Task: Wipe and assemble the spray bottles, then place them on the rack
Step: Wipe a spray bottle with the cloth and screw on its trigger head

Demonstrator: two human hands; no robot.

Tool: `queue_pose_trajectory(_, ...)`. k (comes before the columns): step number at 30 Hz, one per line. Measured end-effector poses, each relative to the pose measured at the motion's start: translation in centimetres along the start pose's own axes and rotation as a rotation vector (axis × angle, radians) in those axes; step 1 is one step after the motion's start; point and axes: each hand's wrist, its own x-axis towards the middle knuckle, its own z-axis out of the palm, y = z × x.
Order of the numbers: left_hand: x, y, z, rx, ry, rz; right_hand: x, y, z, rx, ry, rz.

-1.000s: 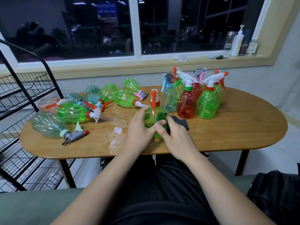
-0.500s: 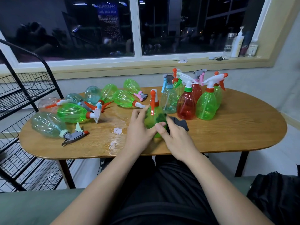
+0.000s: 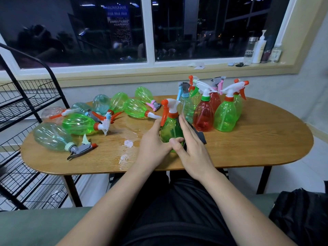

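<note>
Near the front edge of the oval wooden table [image 3: 257, 148], upright between both hands: the translucent green plastic spray bottle [image 3: 171, 128] with a white-and-orange trigger head. Round its left flank, the left hand [image 3: 152, 146], thumb across the front, gripping. Against its right flank, the right hand [image 3: 193, 153], fingers straight and flat, pressing a dark cloth [image 3: 201, 137] to the plastic rather than clutching it.

Wiping, by the look of it, with racking not yet begun. To do it well:

- Brace with the left against tipping or skidding on the wet patches [image 3: 128, 143] nearby.
- Draw the cloth from shoulder to base in full strokes.
- Give the bottle a part-turn between strokes, to miss no flank.
- Mind the upright red and green bottles [image 3: 204, 116] just behind, near enough to knock over.
- Test the head's seat on the neck before carrying across to the black wire rack [image 3: 21, 107] at the left.
</note>
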Motion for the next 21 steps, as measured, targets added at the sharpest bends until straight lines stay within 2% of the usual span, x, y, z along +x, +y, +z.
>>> queue_pose_trajectory(5, -0.1, 0.0, 0.1, -0.011, -0.007, 0.026, 0.2, 0.2, -0.1, -0.004, -0.039, 0.062)
queue_pose_trajectory(8, 0.0, -0.3, 0.2, 0.015, 0.051, 0.059, 0.5, 0.7, -0.1, -0.135, -0.100, 0.202)
queue_pose_trajectory(10, -0.1, -0.4, 0.0, 0.066, 0.080, 0.029, 0.6, 0.8, 0.2, -0.215, -0.115, 0.228)
queue_pose_trajectory(16, 0.1, -0.5, 0.1, 0.070, 0.080, -0.018, 0.6, 1.0, 0.6, -0.204, -0.114, 0.218)
queue_pose_trajectory(18, 0.2, -0.3, 0.1, 0.076, 0.072, -0.052, 0.4, 0.8, 0.5, -0.128, -0.096, 0.165)
queue_pose_trajectory(21, 0.2, -0.4, 0.2, 0.027, 0.031, -0.003, 0.2, 0.4, 0.2, -0.039, -0.025, 0.042)
